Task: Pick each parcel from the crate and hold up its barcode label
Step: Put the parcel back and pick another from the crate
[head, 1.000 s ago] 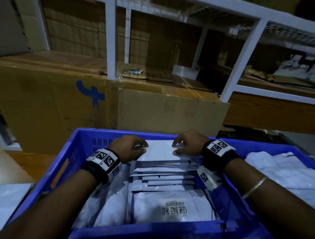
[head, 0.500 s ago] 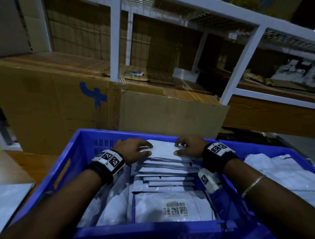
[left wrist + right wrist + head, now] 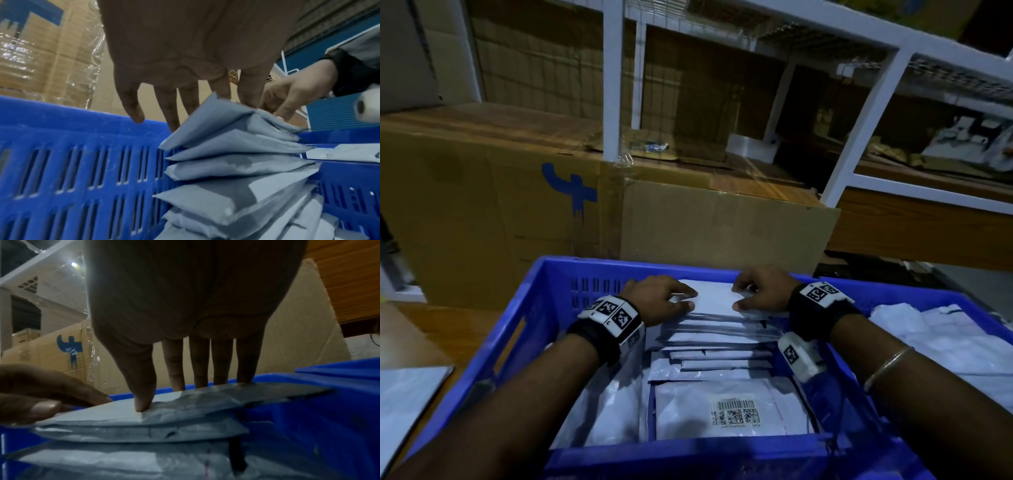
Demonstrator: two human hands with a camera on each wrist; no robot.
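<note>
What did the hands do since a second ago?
Little: the left hand and right hand slid slightly toward the near edge of the top parcel, thumbs on top, fingers behind it. It isn't lifted yet. The crate and barcode parcel stayed put.

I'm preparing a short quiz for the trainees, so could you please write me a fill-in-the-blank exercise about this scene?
1. The parcels stand in a crate coloured ____.
2. Both the left hand and the right hand touch the ____ parcel of the row.
3. The parcel nearest the camera shows a ____ label facing up.
4. Behind the crate stands a cardboard ____.

Missing words: blue; farthest; barcode; box
</note>
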